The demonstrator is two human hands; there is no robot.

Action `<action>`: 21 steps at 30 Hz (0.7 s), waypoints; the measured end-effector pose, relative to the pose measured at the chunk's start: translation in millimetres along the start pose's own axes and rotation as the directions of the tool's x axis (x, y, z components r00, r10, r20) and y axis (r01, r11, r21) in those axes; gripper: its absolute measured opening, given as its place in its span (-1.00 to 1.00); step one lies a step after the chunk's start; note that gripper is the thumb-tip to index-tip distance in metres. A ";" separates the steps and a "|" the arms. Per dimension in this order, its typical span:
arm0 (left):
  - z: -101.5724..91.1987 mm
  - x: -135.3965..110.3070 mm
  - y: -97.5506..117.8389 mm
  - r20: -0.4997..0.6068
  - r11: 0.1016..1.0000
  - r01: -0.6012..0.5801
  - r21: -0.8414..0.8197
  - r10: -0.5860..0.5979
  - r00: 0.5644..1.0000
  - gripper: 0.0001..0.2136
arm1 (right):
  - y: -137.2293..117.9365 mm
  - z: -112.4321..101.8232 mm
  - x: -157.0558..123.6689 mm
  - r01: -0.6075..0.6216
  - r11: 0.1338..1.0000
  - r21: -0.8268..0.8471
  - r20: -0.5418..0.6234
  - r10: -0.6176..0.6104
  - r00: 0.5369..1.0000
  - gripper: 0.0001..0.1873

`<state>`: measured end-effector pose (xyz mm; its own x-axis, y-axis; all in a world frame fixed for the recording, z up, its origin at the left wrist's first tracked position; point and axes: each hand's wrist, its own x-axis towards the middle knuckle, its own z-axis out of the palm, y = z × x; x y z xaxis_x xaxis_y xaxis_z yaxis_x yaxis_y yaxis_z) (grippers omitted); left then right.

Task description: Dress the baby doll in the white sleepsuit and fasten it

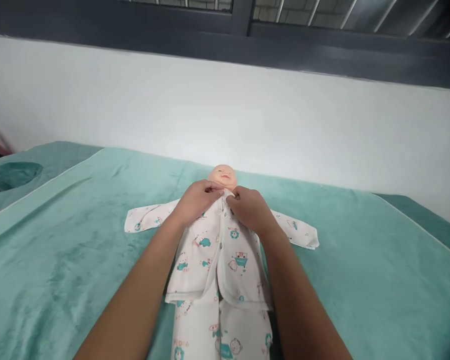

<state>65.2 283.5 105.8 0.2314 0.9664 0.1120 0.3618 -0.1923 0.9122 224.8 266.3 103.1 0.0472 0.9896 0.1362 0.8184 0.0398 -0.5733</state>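
Nearest to the camera, at 6 o'clock, saw the printed trousers (pixel 195 332) of the doll (pixel 224 176) between two bare forearms, both running up toward 12 o'clock. Found the left hand (pixel 197 200) clenched on one edge of the baby top (pixel 210 260), just under the doll's chin, with fingers curled and the thumb hidden below them. Found the right hand (pixel 251 210) grasping the other edge in the same way, fingertips pinched on the cloth at the collar. Noted both hands nearly touching each other over the neck opening, a little above the centre of the view.

Below the hands, toward 6 o'clock, saw a row of small snaps (pixel 220 245) along the front of the top, and the two front panels parting near the hem. Saw one empty-looking sleeve (pixel 144 220) spread flat toward 9 o'clock and the other sleeve (pixel 300 235) toward 3 o'clock. Could not tell whether the doll's arms were inside them.

Found the doll lying on its back, head at 12 o'clock, in the middle of a teal bed cover (pixel 60 260). At 9 o'clock, near the frame edge, noted a darker teal pillow (pixel 7 176). Behind the bed, from 10 to 2 o'clock, saw a white wall (pixel 225 110), and above it a dark window frame (pixel 322 50).
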 end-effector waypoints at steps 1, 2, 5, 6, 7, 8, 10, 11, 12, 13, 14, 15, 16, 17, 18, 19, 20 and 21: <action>-0.8 -0.9 0.5 0.017 1.000 0.010 -0.011 -0.009 1.000 -0.74 | 3.0 0.7 1.2 -0.017 0.995 0.099 -0.007 0.018 1.000 -0.78; -1.4 -1.7 0.9 0.029 1.000 0.019 -0.021 -0.019 0.999 -0.74 | 5.4 1.7 2.4 -0.038 0.976 0.212 -0.010 0.041 0.999 -0.78; -1.5 -1.4 0.4 0.024 1.000 0.010 -0.004 -0.010 1.000 -0.75 | 9.0 6.4 5.2 -0.079 0.851 0.519 0.018 0.081 0.997 -0.82; -0.7 -0.4 0.0 0.017 1.000 -0.014 0.016 0.014 1.000 -0.76 | 8.9 8.0 5.6 -0.080 0.813 0.577 0.025 0.080 0.996 -0.83; 0.4 0.7 -0.4 0.014 0.998 -0.039 0.039 0.039 0.999 -0.76 | 8.4 9.3 5.6 -0.078 0.788 0.611 0.024 0.080 0.997 -0.85; 1.6 1.8 -0.8 0.014 0.997 -0.057 0.059 0.056 0.998 -0.76 | 7.6 10.3 5.3 -0.077 0.774 0.628 0.021 0.082 0.996 -0.86; 4.0 3.3 -1.3 0.006 0.995 -0.062 0.079 0.062 0.998 -0.76 | 6.0 11.0 3.9 -0.076 0.766 0.638 0.018 0.084 0.996 -0.88; 5.0 3.6 -1.4 -0.005 0.995 -0.054 0.081 0.055 0.998 -0.76 | 5.5 10.8 3.0 -0.077 0.763 0.642 0.023 0.081 0.996 -0.87; 5.7 3.5 -1.4 -0.020 0.996 -0.044 0.083 0.046 0.999 -0.77 | 5.1 10.3 1.9 -0.079 0.761 0.644 0.029 0.079 0.996 -0.86; 6.2 3.3 -1.2 -0.033 0.995 -0.035 0.089 0.038 0.999 -0.78 | 5.0 9.7 0.8 -0.083 0.763 0.641 0.035 0.078 0.996 -0.85; 6.4 2.9 -0.9 -0.042 0.995 -0.026 0.100 0.031 0.999 -0.78 | 4.9 9.1 -0.3 -0.087 0.772 0.630 0.039 0.081 0.996 -0.84; 6.3 2.5 -0.6 -0.041 0.993 -0.018 0.116 0.023 0.999 -0.79 | 4.8 8.6 -1.4 -0.091 0.785 0.612 0.037 0.087 0.996 -0.83; 5.9 2.1 -0.2 -0.032 0.991 -0.013 0.131 0.017 0.999 -0.79 | 4.5 8.2 -2.4 -0.094 0.802 0.590 0.030 0.095 0.995 -0.82; 5.3 1.7 0.0 -0.021 0.990 -0.010 0.141 0.013 1.000 -0.79 | 4.0 8.0 -3.4 -0.095 0.820 0.565 0.020 0.101 0.995 -0.81; 4.6 1.4 0.1 -0.010 0.990 -0.012 0.142 0.013 1.000 -0.79 | 3.2 8.2 -4.2 -0.091 0.839 0.537 0.007 0.104 0.995 -0.80; 3.9 1.0 0.1 0.000 0.990 -0.016 0.138 0.017 1.000 -0.79 | 2.3 8.7 -5.1 -0.083 0.857 0.509 -0.012 0.104 0.995 -0.79; 3.2 0.7 0.0 0.004 0.992 -0.021 0.127 0.020 1.000 -0.80 | 1.3 9.4 -5.9 -0.072 0.875 0.479 -0.040 0.104 0.994 -0.77; 2.6 0.3 -0.1 0.002 0.994 -0.021 0.108 0.021 1.000 -0.81 | 0.4 10.3 -6.8 -0.061 0.890 0.452 -0.073 0.104 0.992 -0.75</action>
<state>67.6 283.4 104.7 0.2403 0.9619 0.1301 0.4526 -0.2296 0.8617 219.0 261.1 93.6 0.1739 0.9756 0.1340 0.4665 0.0382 -0.8837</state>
